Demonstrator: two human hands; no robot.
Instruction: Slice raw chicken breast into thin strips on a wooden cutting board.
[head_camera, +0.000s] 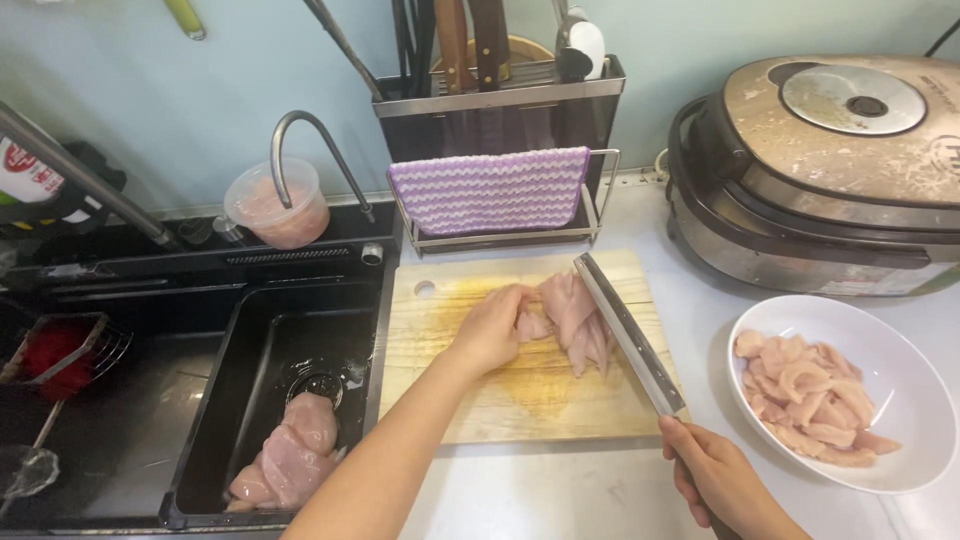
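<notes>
Black sink (250, 400) at left, sunk into the counter; two raw chicken breasts (285, 455) lying in its basin beside the drain. Curved tap (310, 130) behind it, with a lidded plastic tub (275, 205) of pinkish contents standing just beside. Red-filled wire basket (55, 355) at the far left edge.

Large metal cooker (830, 170) at upper right, lid down, surface speckled. Knife rack (500, 110) at centre back against the wall, purple-and-white cloth (490, 190) draped over its front rail.

Wooden cutting board (530, 390) in the middle of the counter, between sink and white bowl (900, 440). Bowl at right, holding a pile of sliced raw chicken (810, 395).

Raw chicken piece (570, 315) on the upper part of the board, partly cut into strips. Left hand (490, 330) pressed down on its left end, fingers curled and closed against the meat, pinning it flat. Cleaver (630, 335) laid diagonally across the board, blade edge touching the right side of the chicken piece, tip toward the rack. Right hand (720, 480) at lower right, wrapped tight around the cleaver handle, fingers fully closed; handle itself mostly hidden inside the fist.
</notes>
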